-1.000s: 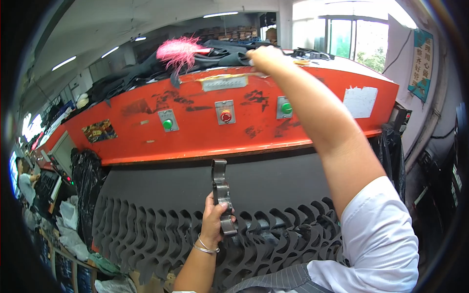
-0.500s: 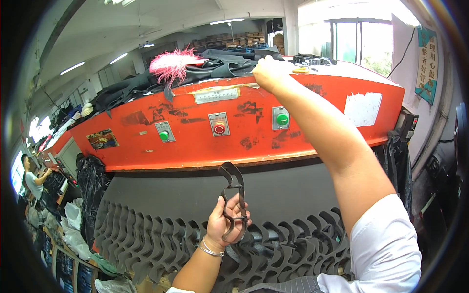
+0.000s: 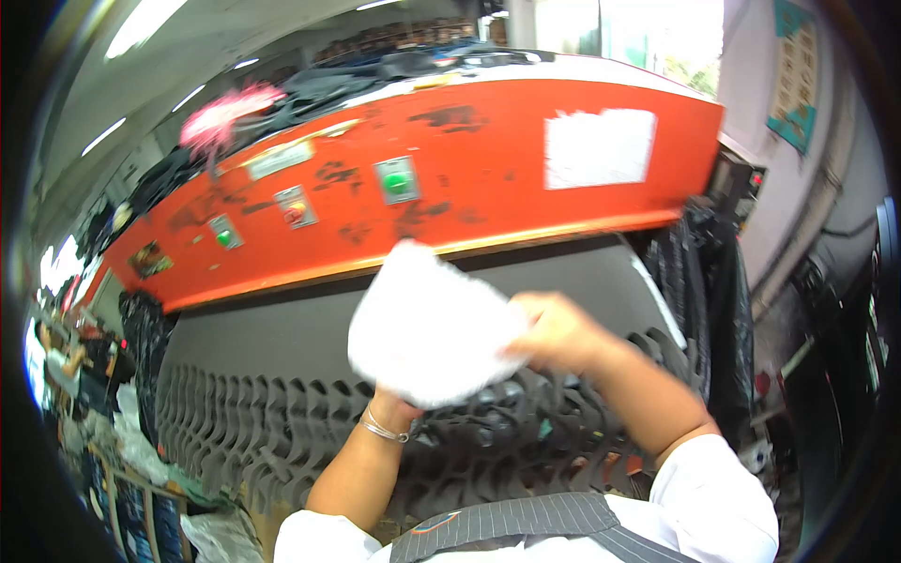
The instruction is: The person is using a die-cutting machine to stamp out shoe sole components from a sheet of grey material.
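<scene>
A white, soft-looking cloth (image 3: 436, 328), smeared by motion, is in front of me above the dark sheet. My right hand (image 3: 556, 333) is closed on its right edge. My left hand (image 3: 398, 405), with a silver bangle at the wrist, is under and behind the cloth's lower edge; its fingers are hidden. The metal cutting die is out of sight now. Below and around my hands lies dark grey sheet material (image 3: 282, 328), its near part cut into rows of curved, wavy strips (image 3: 253, 413).
A red machine beam (image 3: 488, 159) with green and red push buttons spans the far side. Dark material scraps (image 3: 328, 89) and a pink tuft (image 3: 225, 117) lie on top. Black plastic bags (image 3: 709, 310) hang at both ends. Another person (image 3: 61, 366) is at far left.
My right hand has come down from the beam's top and now holds a white cloth. The cloth covers where my left hand held the cutting die. The view has turned right.
</scene>
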Motion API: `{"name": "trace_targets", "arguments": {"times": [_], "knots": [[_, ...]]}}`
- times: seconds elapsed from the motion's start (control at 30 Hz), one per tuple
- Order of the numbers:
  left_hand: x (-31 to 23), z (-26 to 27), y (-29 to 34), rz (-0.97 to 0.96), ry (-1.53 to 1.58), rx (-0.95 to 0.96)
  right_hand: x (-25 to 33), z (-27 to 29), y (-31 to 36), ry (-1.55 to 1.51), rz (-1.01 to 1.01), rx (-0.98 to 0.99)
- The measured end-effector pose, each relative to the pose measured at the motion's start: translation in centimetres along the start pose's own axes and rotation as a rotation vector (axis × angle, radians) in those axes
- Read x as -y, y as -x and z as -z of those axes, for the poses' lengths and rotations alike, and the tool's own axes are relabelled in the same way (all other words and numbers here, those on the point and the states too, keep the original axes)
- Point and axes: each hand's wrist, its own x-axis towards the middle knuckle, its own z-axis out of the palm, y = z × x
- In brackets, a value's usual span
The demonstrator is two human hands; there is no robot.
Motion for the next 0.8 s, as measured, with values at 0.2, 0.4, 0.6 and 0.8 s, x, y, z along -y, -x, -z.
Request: {"name": "trace_targets", "arguments": {"times": [0.2,0.4,0.6,0.8], "knots": [[7.6,-3.4,1.7,0.295,-0.204,0.171,-9.3,2.7,5.8,-0.286,-0.22,-0.062],[10.1,-4.0,2.5,0.484,-0.122,0.152,-9.7,7.1,6.0,-0.363,-0.204,-0.325],[6.7,-1.3,1.2,0.124,-0.452,0.194,-10.7,-1.4,6.0,-0.322,-0.088,0.048],[3.7,-0.4,4.3,0.318,-0.086,0.089,-8.0,1.8,-1.6,-0.41,-0.17,-0.202]]}}
